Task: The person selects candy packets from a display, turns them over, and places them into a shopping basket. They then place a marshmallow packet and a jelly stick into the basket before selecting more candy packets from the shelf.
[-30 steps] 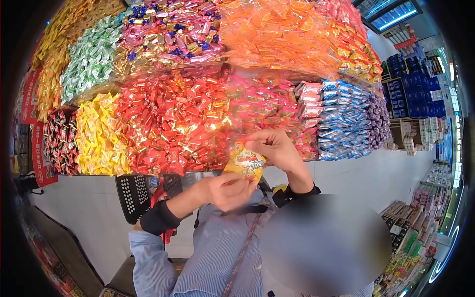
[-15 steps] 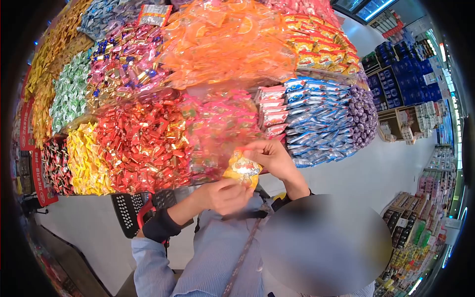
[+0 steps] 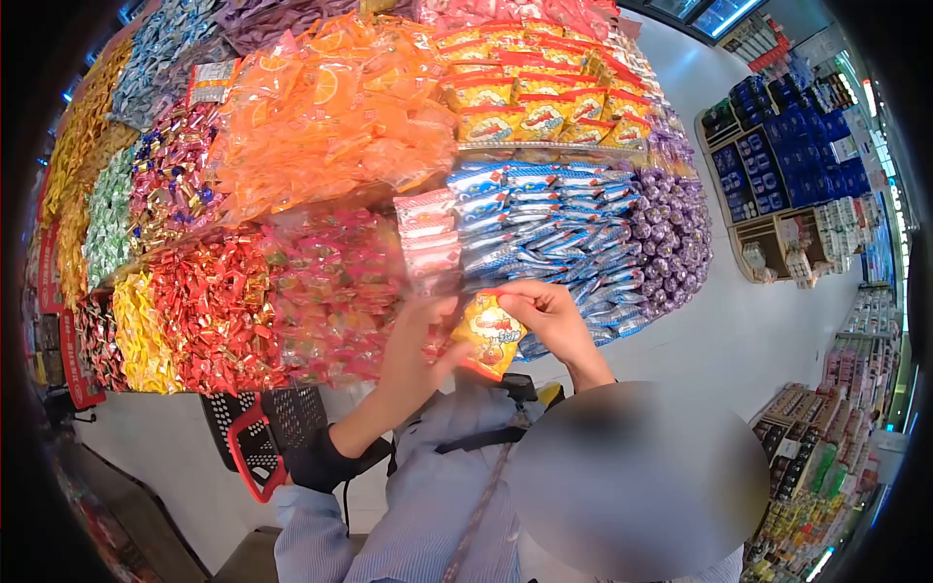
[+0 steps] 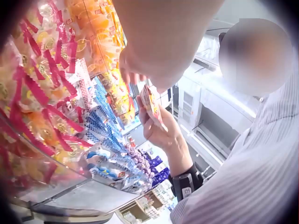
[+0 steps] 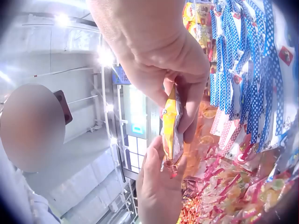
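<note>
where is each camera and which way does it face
Head: worn on the head, looking forward and down at heaped candy and the yellow packet; left hand, right hand and striped clothing show.
Left wrist: on that wrist, looking past the left hand toward the right hand pinching the yellow packet; striped clothing shows.
Right wrist: on that wrist, looking along the right hand at the yellow packet, left hand beyond.
Shared: both wrist views show both hands and the yellow packet.
</note>
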Motion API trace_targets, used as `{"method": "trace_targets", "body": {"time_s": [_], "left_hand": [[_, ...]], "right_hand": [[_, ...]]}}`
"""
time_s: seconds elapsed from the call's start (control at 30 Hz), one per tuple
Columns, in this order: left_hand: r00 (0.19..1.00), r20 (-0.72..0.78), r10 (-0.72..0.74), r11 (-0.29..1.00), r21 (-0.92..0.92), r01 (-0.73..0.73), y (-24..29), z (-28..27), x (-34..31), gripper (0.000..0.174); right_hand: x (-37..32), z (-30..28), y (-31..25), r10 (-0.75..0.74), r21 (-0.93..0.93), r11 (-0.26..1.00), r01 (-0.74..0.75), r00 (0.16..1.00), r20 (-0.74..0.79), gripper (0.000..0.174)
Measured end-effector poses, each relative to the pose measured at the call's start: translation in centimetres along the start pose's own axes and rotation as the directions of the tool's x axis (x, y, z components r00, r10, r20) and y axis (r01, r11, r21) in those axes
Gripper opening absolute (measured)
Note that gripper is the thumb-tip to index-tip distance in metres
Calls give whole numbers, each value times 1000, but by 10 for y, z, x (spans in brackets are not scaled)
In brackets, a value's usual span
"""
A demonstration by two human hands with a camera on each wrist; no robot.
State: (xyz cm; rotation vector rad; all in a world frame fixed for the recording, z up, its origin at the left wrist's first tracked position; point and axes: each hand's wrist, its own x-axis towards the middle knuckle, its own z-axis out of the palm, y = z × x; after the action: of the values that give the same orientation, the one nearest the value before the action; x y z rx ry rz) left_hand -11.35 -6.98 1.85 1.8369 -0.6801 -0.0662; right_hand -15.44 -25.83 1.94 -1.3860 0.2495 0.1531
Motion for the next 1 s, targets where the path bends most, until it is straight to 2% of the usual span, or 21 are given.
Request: {"method": "trace_targets", "body": {"time_s": [0.03, 0.1, 0.2, 0.3, 0.5, 0.6, 0.73, 0.93, 1.0], "left_hand": [[989, 71, -127, 980, -142, 136, -3, 6, 0, 36], [904, 259, -339, 829, -373, 417, -9, 15, -4, 31], [847, 386, -367, 744, -425, 516, -6, 18, -9, 25], [804, 479, -353, 690, -447, 569, -7, 18, -10, 24], [839, 450, -306, 750, -429, 503, -10, 14, -19, 20], [810, 490, -321, 762, -375, 528, -11, 13, -25, 21], [826, 482, -293, 798, -353, 489, -6, 14, -25, 22], [853, 451, -261, 863, -286, 415, 1, 33, -15, 24], [881, 399, -255, 850, -342, 401, 9, 44, -11, 25]], "right_hand": [[-1, -4, -1, 4, 8, 1000, -4, 1000, 6, 18], [-4, -8, 0, 15, 30, 999, -15, 1000, 20, 17], [-9, -13, 0, 3, -86, 996, -3, 1000, -2, 17], [-14, -9, 2, -8, -47, 999, 7, 1000, -27, 16], [-19, 1, 17, -40, -35, 999, 37, 996, -80, 16], [-22, 4, 18, -25, -59, 998, 19, 995, -93, 15], [-24, 2, 16, -5, 1, 1000, 5, 995, -100, 15], [-26, -21, 7, -8, 20, 1000, 10, 996, -86, 15], [-27, -35, 4, -26, -1, 1000, 26, 997, -74, 15]]}}
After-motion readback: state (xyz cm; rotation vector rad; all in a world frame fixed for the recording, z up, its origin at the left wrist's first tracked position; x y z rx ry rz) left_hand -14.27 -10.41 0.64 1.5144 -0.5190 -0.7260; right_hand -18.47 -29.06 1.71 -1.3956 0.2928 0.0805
